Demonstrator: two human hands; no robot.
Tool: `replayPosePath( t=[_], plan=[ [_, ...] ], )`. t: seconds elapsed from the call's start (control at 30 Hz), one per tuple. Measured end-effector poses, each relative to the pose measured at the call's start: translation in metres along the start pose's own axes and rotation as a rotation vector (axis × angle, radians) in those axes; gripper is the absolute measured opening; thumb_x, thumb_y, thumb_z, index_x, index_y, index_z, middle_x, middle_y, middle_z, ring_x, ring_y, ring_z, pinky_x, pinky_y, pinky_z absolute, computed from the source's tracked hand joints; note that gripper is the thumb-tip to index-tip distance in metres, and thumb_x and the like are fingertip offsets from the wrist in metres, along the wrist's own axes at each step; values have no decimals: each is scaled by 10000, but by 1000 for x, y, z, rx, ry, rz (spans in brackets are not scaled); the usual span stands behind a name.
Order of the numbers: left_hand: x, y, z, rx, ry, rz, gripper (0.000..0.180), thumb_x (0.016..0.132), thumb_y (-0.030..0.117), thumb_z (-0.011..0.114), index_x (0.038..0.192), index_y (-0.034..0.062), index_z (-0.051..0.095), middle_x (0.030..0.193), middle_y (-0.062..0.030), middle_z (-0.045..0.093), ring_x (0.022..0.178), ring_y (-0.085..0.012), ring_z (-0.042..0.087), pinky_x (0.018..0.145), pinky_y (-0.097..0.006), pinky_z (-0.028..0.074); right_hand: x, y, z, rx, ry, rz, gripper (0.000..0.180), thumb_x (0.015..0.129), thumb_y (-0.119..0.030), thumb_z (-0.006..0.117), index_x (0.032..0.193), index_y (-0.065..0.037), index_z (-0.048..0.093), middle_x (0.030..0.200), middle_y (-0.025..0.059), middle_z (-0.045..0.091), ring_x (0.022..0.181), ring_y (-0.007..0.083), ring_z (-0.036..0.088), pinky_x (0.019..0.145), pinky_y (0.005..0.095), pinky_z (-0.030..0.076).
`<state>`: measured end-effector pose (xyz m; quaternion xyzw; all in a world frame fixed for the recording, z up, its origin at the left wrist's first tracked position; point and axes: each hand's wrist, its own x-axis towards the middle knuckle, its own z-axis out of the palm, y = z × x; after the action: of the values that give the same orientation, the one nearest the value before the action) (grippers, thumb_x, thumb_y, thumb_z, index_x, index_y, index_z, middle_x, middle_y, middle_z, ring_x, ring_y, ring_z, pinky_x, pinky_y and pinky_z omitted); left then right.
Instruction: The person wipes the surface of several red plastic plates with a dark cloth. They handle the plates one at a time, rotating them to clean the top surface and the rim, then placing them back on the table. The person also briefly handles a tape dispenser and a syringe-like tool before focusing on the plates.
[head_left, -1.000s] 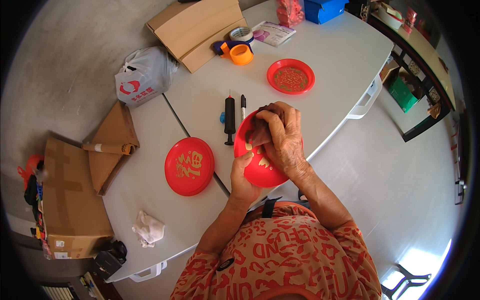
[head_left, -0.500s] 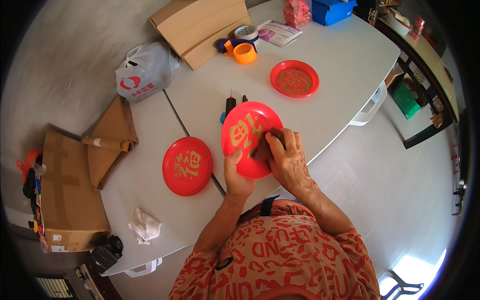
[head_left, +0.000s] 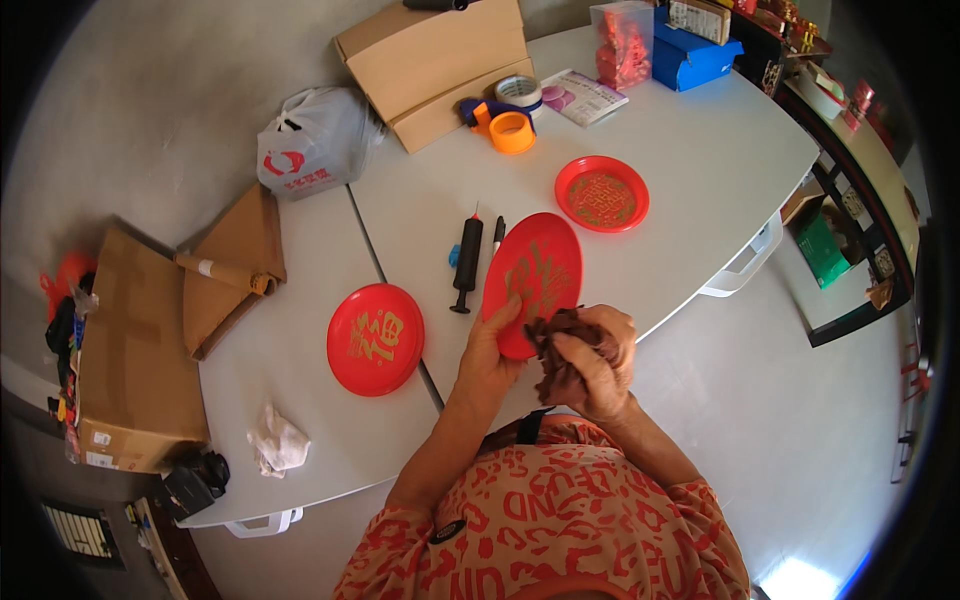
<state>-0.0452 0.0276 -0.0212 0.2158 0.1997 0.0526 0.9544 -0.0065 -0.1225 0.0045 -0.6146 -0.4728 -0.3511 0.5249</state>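
Observation:
My left hand [head_left: 490, 345] grips the lower left edge of a red plate [head_left: 555, 265] with gold lettering, thumb on its face. The plate is held up and tilted above the table. Bunched in my right hand [head_left: 608, 365] is a brown cloth [head_left: 568, 378], close by the plate's lower right rim; whether it touches the plate I cannot tell. On the table to the left rests another red plate [head_left: 350, 350] with gold lettering, apparently stacked. Farther back lies a red dish [head_left: 602, 185] with a gold pattern.
Behind the held plate lie a black hand pump [head_left: 467, 265] and a black pen [head_left: 499, 235]. Orange tape [head_left: 511, 134], a cardboard box [head_left: 440, 50] and a blue box [head_left: 690, 55] are at the back. A plastic bag [head_left: 318, 145] and a white cloth [head_left: 279, 442] are on the left.
My right hand has drawn the brown cloth down and toward me, off the plate's face. The held plate has turned steeper and shifted right. The view has shifted slightly.

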Motion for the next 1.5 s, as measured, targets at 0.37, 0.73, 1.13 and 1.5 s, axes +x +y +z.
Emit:
replayPosePath(
  t=[0.37,0.73,1.13,1.5],
  plan=[
    [-25,-18,14,-42,-36,-38,190,903,121,617,1085,79,580,1006,-43,646,925,-149,640,680,-241,561,22,18,17,220,79,132,456,700,-100,787,1113,-24,611,1184,205,483,1006,293,565,841,365,488],
    [-27,-1,-22,-35,-145,-229,346,897,130,638,1233,119,556,878,11,622,676,-62,594,440,-185,451,31,15,-7,464,-96,332,480,732,39,658,1209,17,605,1201,165,454,1039,300,573,894,392,491],
    [-30,10,6,331,-44,112,453,865,-38,618,1290,31,480,1202,-107,601,1050,-205,624,896,-379,549,27,4,-39,377,-157,283,450,666,60,745,1104,-14,671,1248,138,486,1048,280,591,866,349,544],
    [-57,16,29,911,-130,463,445,849,-3,671,1260,-2,500,1130,-103,638,998,-153,629,879,-312,534,20,33,-80,544,-271,758,496,671,78,550,1135,-51,671,1152,84,551,1032,214,620,879,316,534]
  ],
)
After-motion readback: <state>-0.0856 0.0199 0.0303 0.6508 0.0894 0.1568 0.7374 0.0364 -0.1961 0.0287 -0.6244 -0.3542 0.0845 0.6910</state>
